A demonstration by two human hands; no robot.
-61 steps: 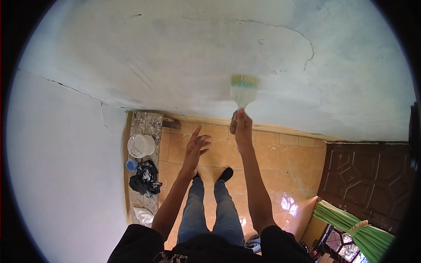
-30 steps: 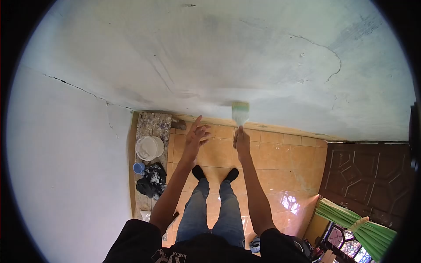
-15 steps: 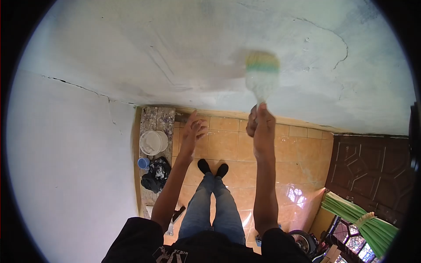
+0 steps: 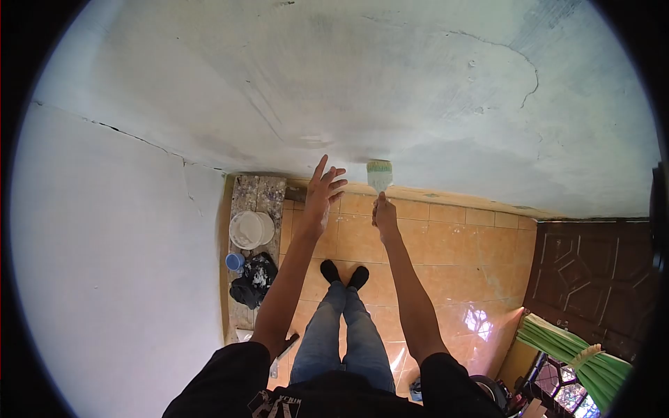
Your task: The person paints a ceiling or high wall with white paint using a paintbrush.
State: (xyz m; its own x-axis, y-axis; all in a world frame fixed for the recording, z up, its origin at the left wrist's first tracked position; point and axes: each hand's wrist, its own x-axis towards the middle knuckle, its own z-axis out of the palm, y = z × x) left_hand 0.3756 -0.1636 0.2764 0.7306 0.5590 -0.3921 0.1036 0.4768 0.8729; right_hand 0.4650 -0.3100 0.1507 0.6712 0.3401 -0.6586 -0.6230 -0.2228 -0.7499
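Note:
My right hand (image 4: 385, 214) is closed round the handle of a wide paintbrush (image 4: 380, 175), whose bristles point away from me at the lower part of the wall (image 4: 418, 90). Green and yellowish colour shows on the bristles, and white paint coats the ferrule. To its left, my left hand (image 4: 324, 195) is raised with fingers spread and holds nothing; it overlaps the foot of the wall in this view. Cracks and damp-looking grey patches mark the wall.
On the left, a paint-spattered wooden bench (image 4: 245, 189) carries a white bucket (image 4: 251, 230), a blue cup (image 4: 235, 262) and a dark, paint-stained cloth (image 4: 254, 280). Orange tiles (image 4: 439, 244) cover the floor. A brown door (image 4: 592, 272) and green curtain (image 4: 592, 359) are at right.
My right hand has brought the paintbrush down the wall and slightly left, lower than before. My left hand has moved up and right, its fingers more stretched. The view has shifted slightly.

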